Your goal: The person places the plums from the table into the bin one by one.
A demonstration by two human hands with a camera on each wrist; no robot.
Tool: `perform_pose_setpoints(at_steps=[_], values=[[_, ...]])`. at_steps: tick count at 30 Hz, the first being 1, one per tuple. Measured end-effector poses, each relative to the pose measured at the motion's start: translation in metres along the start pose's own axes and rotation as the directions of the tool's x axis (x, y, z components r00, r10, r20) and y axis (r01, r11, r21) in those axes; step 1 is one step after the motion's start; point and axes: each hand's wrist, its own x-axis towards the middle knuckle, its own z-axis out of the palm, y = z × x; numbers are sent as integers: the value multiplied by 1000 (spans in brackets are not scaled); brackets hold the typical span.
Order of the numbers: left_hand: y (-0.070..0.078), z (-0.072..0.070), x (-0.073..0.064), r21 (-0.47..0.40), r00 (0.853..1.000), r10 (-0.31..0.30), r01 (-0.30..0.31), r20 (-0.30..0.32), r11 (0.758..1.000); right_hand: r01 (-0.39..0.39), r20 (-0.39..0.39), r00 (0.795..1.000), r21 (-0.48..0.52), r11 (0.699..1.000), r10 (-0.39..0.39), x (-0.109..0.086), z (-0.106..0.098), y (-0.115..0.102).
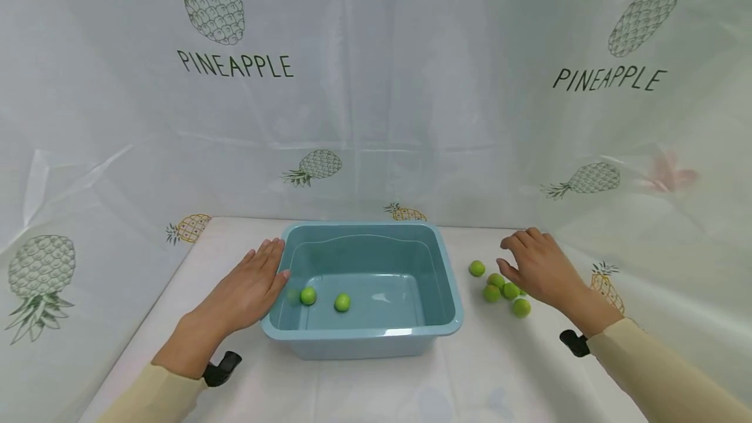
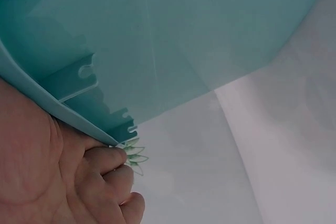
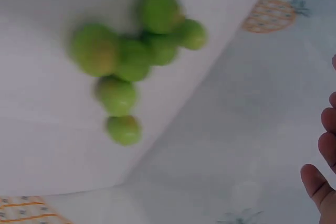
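Here I have left grip (image 1: 247, 289) lying against left rim of blue basin (image 1: 364, 333), fingers out straight, thumb apart from them; two green fruits (image 1: 342, 302) sit on basin floor, slightly apart, toward left side; over to right, right grip (image 1: 537, 269) hangs loosely bent, thumb spread from fingers, pinching nothing, just beside loose group of fruits (image 3: 132, 60) on white surface (image 1: 376, 390); wrist view gives me seven there, blurred; pineapple-print sheet (image 1: 376, 83) behind
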Motion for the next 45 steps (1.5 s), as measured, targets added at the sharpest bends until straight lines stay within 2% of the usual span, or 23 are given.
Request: perform_pose_setpoints(at_steps=[8,13,18,23,32,45], values=[[-2,-1,-1,-9,1000,-7,7,9,1000,-75,108,991,-28,997,78,-57,19,5],[-1,-2,-1,-7,1000,-4,4,11,1000,-66,146,987,-44,997,71,-82,29,8],[0,-2,-1,-7,1000,-10,11,18,1000,-40,148,988,-51,998,47,-102,40,10],[-1,-1,-1,0,1000,-9,9,11,1000,-46,172,983,-65,997,56,-112,48,10],[0,-1,-1,2,1000,-15,15,15,1000,-64,213,973,-104,993,85,-119,54,7],[0,-1,-1,-1,1000,-10,10,14,1000,-52,178,982,-99,994,69,-127,64,12]])
